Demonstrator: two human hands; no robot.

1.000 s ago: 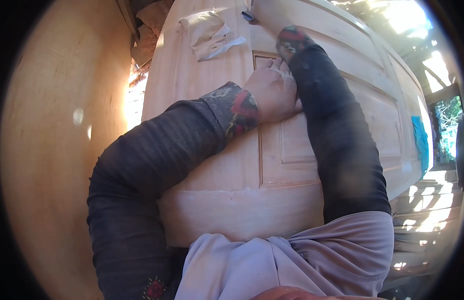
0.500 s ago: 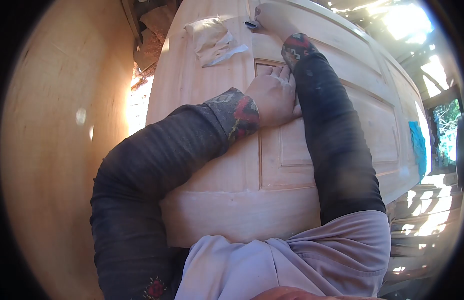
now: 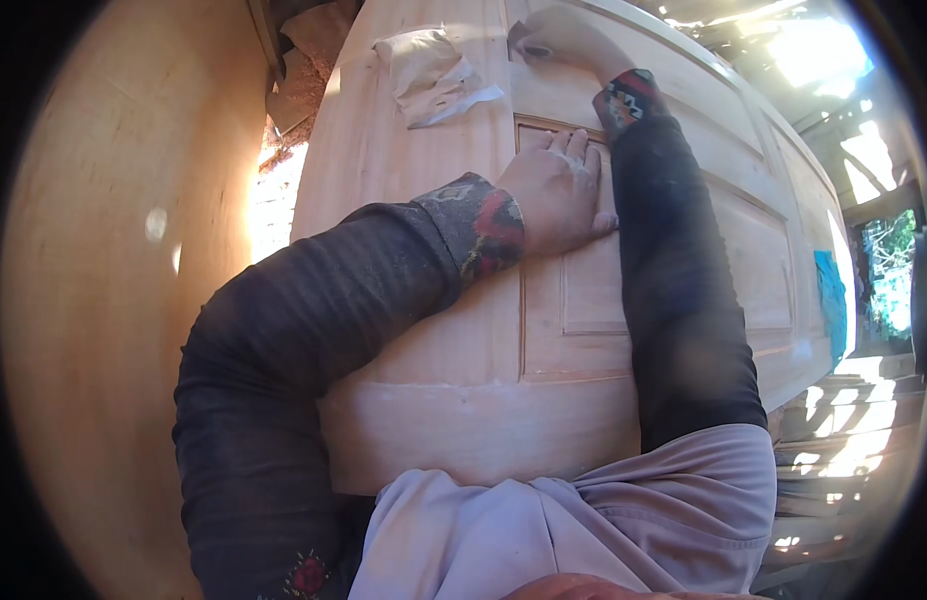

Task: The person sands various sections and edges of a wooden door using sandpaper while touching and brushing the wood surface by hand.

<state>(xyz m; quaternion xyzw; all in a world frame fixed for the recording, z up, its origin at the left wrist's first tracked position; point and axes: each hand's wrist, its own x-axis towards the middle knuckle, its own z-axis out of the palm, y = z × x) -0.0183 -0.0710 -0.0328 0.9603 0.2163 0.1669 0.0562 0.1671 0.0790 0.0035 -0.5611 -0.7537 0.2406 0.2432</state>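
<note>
A pale wooden panelled door lies flat in front of me. My left hand rests palm down on it near the corner of a recessed panel, fingers spread a little and holding nothing. Farther up, my right hand is bent over the door's surface with its fingers curled around a small greyish piece, perhaps folded sandpaper; most of it is hidden. Crumpled, torn beige paper lies on the door to the left of my right hand.
A tall smooth wooden board stands along the left side. A turquoise cloth hangs at the door's right edge. Slatted wood in patchy sunlight is at the lower right, and a window-like opening is at the far right.
My right hand has come down from the top edge of the view and shifted to the right, with its sleeve. My left hand has stayed nearly in place on the door.
</note>
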